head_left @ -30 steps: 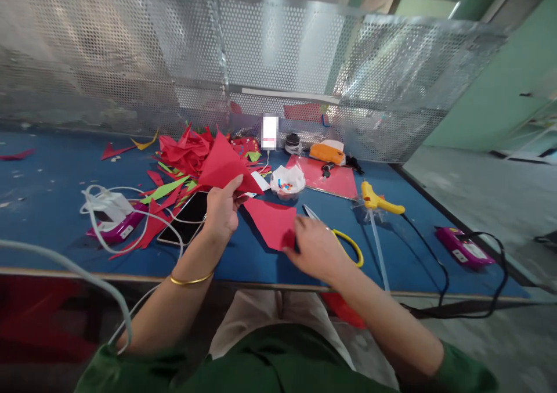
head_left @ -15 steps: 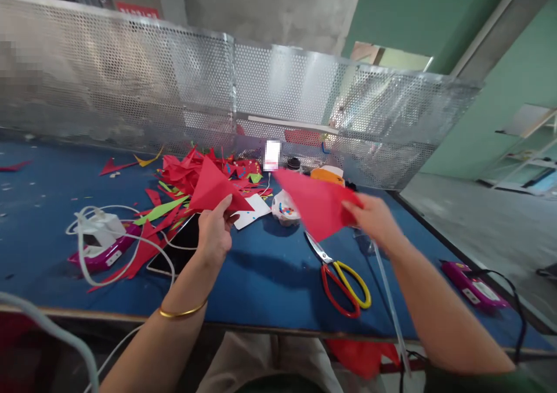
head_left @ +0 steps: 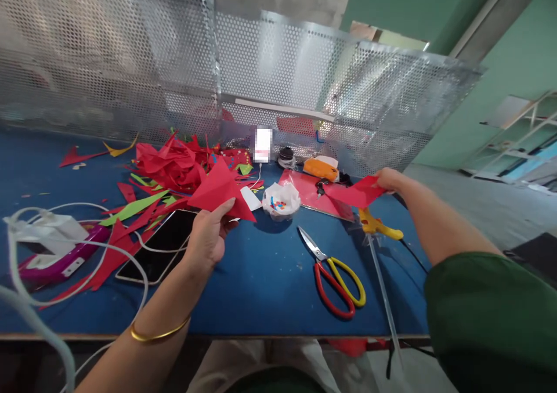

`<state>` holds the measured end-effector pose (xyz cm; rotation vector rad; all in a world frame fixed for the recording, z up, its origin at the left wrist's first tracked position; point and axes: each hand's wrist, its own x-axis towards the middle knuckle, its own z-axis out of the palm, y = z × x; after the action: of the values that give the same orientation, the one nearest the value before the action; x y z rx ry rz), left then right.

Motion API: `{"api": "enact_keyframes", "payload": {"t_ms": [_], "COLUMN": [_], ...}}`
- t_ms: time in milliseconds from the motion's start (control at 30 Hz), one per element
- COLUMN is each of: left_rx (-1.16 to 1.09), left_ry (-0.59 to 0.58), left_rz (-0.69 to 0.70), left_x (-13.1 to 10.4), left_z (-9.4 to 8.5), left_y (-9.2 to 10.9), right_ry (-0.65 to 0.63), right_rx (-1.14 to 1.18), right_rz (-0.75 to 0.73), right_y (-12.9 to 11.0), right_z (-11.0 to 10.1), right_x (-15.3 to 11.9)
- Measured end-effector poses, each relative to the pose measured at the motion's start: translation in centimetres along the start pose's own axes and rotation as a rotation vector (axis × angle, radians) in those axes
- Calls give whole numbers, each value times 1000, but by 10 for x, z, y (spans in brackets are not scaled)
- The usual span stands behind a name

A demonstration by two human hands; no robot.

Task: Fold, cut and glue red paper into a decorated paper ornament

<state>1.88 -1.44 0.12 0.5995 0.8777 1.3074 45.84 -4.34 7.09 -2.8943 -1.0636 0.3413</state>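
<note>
So your red paper triangle [head_left: 223, 191] is up over the left-middle of the tabletop [head_left: 261, 300], pinched in your left hand [head_left: 208, 239]. Your hands are well apart: the right hand [head_left: 390, 180] grips the edge of a second red piece [head_left: 362, 191] at far right, close to the yellow glue gun [head_left: 383, 229]. To me it looks like the step of setting that second piece aside. If so, next move calls for a gentle lowering clear of the gun. Scissors [head_left: 334, 277] lie nearer you, scrap pile [head_left: 169, 162] far left.
</note>
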Motion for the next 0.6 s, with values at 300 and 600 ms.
{"api": "enact_keyframes", "payload": {"t_ms": [300,600], "left_rx": [45,75], "left_ry": [-83,-118], "left_rz": [-59,-60], "left_x": [-8,-6], "left_z": [3,0], "left_y": [1,-2], "right_ry": [-79,-55], "right_rx": [-87,-29], "right_rz": [8,-194], "right_y": [16,-35], "right_z": [3,38], "right_x": [37,57]}}
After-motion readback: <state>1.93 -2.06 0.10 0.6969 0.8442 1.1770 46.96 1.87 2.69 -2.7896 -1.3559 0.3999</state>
